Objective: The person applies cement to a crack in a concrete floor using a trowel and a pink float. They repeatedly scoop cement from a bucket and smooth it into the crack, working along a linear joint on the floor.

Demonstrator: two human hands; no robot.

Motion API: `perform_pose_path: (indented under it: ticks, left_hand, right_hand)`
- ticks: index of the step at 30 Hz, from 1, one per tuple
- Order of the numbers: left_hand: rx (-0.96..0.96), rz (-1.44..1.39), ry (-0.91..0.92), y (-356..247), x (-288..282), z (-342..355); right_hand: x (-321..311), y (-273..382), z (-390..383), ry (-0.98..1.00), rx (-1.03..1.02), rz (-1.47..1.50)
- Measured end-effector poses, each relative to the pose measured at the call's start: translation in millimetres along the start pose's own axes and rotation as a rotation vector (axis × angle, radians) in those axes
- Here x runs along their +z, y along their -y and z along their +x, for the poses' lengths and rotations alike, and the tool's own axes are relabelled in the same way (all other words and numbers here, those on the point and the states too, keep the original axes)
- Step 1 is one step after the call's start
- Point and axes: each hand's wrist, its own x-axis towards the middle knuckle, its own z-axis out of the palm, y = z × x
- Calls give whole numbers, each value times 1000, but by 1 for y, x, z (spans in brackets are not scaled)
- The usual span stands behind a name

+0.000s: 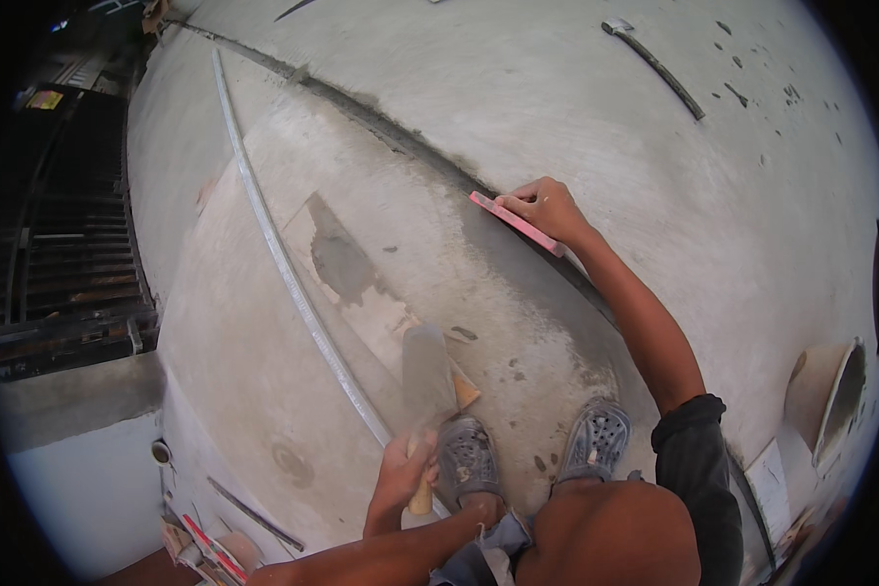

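Note:
My left hand (400, 476) is closed round the wooden handle of a trowel (426, 363), low and close to my left shoe. The trowel's grey blade points away from me. Further out, my right hand (549, 210) grips a pink-edged float (518, 224), which lies along a dark groove in the concrete floor. Below the float spreads a strip of darker wet mortar (527, 273). A flat board (371, 305) with a grey mortar patch lies on the floor between the groove and a long pale metal bar (278, 249).
My clog-style shoes (596, 438) stand near the mortar strip. A hammer-like tool (654, 70) with a dark handle lies at far right. A bucket (808, 400) lies tipped at right. Dark metal grating (78, 244) and a low wall (78, 400) border the left.

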Motion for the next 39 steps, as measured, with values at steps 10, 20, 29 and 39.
perform_pose_path:
  ticks: [10, 20, 29, 39]
  left_hand:
    - [23, 10, 6, 6, 0, 14]
    - [59, 93, 31, 7, 12, 21]
    - [37, -10, 27, 13, 20, 16]
    - [61, 13, -5, 2, 18, 20]
  right_hand:
    - [-45, -31, -113, -8, 94, -25]
    - [-47, -32, -98, -88, -22, 99]
    - [-6, 9, -6, 1, -3, 16]
    - [-56, -50, -152, -4, 99, 44]
